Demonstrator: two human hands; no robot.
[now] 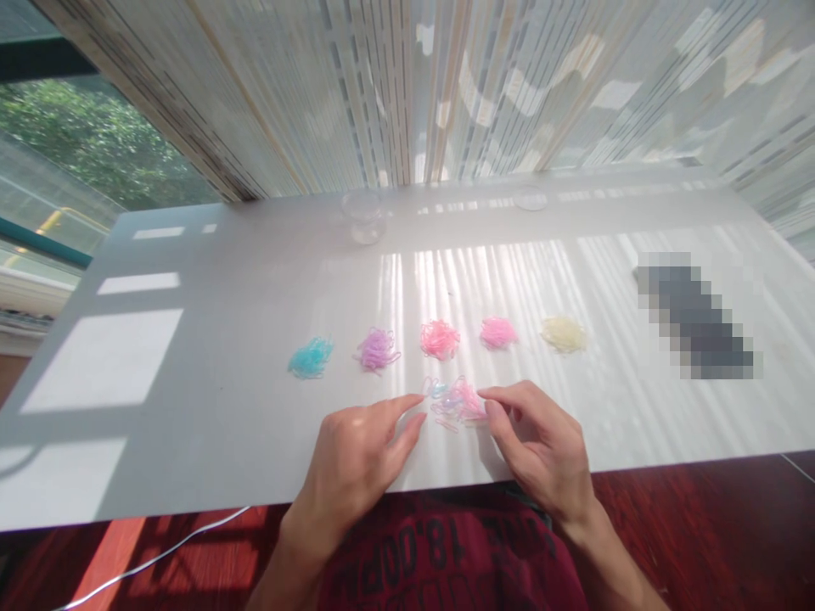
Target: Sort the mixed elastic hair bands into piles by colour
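Observation:
A loose mixed pile of small bands (455, 404), pink, purple and blue, lies near the table's front edge between my hands. My left hand (366, 445) is at its left side, thumb and index finger apart with nothing between them. At the right side, my right hand (541, 437) has thumb and index fingertips a little apart, touching the pink bands at the pile's edge. Behind the pile runs a row of sorted heaps: teal (311, 357), purple (378, 349), coral pink (439, 339), bright pink (497, 333) and pale yellow (564, 334).
A clear round container (367, 227) stands at the back of the white table (242, 288), with a clear disc (531, 199) farther right. A blurred dark object (697, 318) lies on the right. A striped curtain (407, 93) hangs behind the table.

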